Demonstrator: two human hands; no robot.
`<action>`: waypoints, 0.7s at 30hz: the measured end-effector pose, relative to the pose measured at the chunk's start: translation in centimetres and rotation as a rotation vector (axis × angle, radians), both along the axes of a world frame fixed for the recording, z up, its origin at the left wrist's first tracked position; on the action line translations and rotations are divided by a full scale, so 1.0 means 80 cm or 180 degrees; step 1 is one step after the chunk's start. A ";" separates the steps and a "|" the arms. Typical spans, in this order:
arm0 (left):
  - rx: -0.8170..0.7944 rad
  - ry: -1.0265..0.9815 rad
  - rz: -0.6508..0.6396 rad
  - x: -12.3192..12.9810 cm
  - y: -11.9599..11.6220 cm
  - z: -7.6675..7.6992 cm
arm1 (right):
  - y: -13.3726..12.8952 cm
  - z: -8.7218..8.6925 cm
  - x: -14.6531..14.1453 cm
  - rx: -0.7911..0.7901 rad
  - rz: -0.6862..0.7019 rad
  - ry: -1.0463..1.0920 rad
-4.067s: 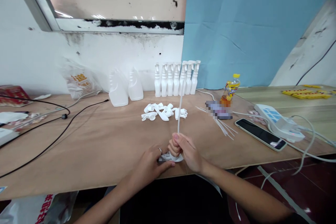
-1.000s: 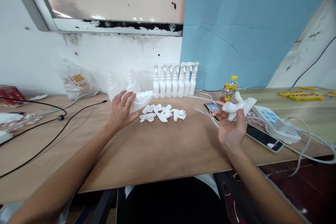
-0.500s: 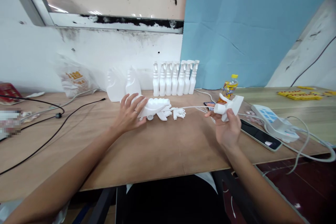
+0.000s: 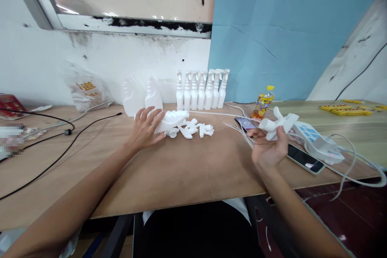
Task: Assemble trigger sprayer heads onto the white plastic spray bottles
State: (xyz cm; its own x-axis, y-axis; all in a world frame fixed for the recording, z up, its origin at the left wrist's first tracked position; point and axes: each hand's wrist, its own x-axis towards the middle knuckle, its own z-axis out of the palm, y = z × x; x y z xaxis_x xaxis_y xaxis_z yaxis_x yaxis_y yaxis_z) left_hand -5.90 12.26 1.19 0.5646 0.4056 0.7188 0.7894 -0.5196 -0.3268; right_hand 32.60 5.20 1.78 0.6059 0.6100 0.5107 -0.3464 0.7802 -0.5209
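Observation:
My left hand (image 4: 145, 130) is closed around a white plastic bottle (image 4: 171, 120), which is tipped on its side with its neck to the right. In my right hand (image 4: 268, 151) is a white trigger spray head (image 4: 279, 125), pinched with the thumb over it. Its thin white dip tube (image 4: 223, 114) runs left toward the bottle's mouth; whether the end is inside, I cannot tell. Several loose white spray parts (image 4: 190, 128) lie on the table just in front of the bottle.
Several white spray bottles (image 4: 201, 92) stand in a row by the wall, beside two larger white bottles (image 4: 153, 96). To the right are thin white tubes (image 4: 243, 134), phones (image 4: 305, 160), a power strip (image 4: 317, 141) and a drink bottle (image 4: 263, 102). Black cables (image 4: 81, 141) cross the left side.
My right hand has moved right with the spray head, and more of the tube's length shows. The white bottle has shifted slightly left and its neck is a little higher.

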 end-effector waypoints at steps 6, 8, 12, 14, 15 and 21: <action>0.0016 -0.0042 -0.0056 0.001 0.000 -0.001 | 0.000 0.000 0.001 0.0066 0.0078 0.0108; 0.0030 -0.0034 -0.0043 -0.001 0.001 0.000 | -0.001 0.000 0.001 0.0038 0.0035 0.0083; 0.0068 -0.0001 -0.0035 0.001 -0.004 0.003 | 0.000 -0.001 0.000 -0.0062 0.0011 -0.0056; 0.0107 0.0037 -0.0097 0.006 -0.009 0.005 | 0.001 -0.004 -0.003 -0.0172 0.0160 -0.0281; 0.0123 0.0077 -0.0157 0.009 -0.013 0.005 | 0.001 -0.005 -0.005 -0.0260 0.0258 -0.0431; -0.0006 0.0554 -0.0463 0.036 -0.038 -0.002 | 0.000 -0.021 -0.014 -0.0879 0.0827 -0.1451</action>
State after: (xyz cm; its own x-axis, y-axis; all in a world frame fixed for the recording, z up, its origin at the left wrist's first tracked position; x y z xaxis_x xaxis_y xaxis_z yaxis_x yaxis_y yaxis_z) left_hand -3.06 9.25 1.05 0.7327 0.3121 0.6048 0.6379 -0.6246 -0.4505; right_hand 31.50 5.19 0.12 0.1757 0.8563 0.4857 -0.2016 0.5143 -0.8336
